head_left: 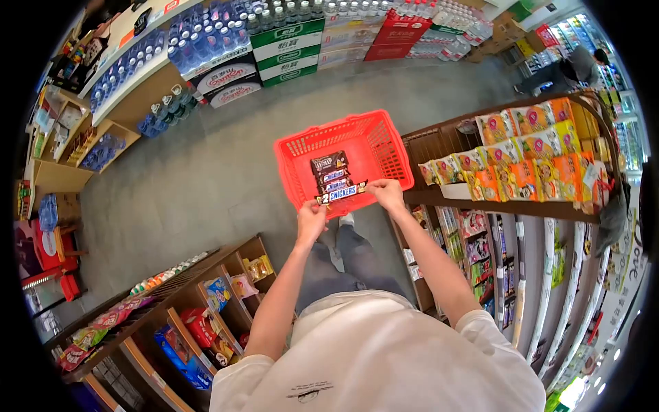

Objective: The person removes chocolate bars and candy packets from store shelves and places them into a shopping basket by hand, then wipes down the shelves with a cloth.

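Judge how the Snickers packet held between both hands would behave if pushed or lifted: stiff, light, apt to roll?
The Snickers packet is probably fairly stiff, since it spans between left hand and right hand without visible sag. It seems light, as a pinch at each end holds it. Its long, flat-looking face suggests sliding rather than rolling.

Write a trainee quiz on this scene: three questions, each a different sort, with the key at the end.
1. Multiple choice: which name is printed on the long dark-wrapped bar with blue lettering?
a) Twix
b) Snickers
c) Oreo

2. True or false: the dark-brown M&M's packet lies on the grey floor, outside the red perforated plastic basket.

3. Short answer: where do the bare left hand and bare right hand hold the bar?

Key:
1. b
2. False; it is inside the basket.
3. At opposite ends, one hand on each.
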{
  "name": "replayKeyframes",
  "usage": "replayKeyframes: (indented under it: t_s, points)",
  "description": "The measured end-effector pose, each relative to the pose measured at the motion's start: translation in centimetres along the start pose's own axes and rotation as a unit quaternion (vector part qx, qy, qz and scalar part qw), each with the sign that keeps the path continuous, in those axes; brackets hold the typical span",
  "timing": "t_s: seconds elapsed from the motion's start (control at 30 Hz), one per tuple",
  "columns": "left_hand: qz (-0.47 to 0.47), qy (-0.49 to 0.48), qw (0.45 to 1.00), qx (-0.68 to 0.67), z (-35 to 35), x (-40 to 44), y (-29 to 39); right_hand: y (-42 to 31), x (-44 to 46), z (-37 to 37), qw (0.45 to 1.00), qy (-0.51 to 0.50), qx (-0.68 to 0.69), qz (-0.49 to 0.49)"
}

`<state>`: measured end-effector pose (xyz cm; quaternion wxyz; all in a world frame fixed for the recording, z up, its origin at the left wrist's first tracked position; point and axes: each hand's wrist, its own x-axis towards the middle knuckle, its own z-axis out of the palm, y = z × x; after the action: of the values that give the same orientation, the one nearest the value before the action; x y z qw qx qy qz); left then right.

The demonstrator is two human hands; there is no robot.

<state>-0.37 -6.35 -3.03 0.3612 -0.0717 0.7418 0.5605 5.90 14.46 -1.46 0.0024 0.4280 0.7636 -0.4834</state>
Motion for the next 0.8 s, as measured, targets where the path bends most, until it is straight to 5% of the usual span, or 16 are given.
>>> replayKeyframes:
  t_s: [0.4, 0.8]
  points:
    - [-0.137, 0.006, 0.989, 0.049, 4.3, 9.5, -2.0, 6.5, 11.7, 4.5, 0.984, -0.113, -0.084, 0.109]
    - [-0.174, 0.063, 0.981, 0.051, 6.8, 14.4, -4.4, 9.8, 16.0, 8.1, 0.97, -0.105, -0.06, 0.209]
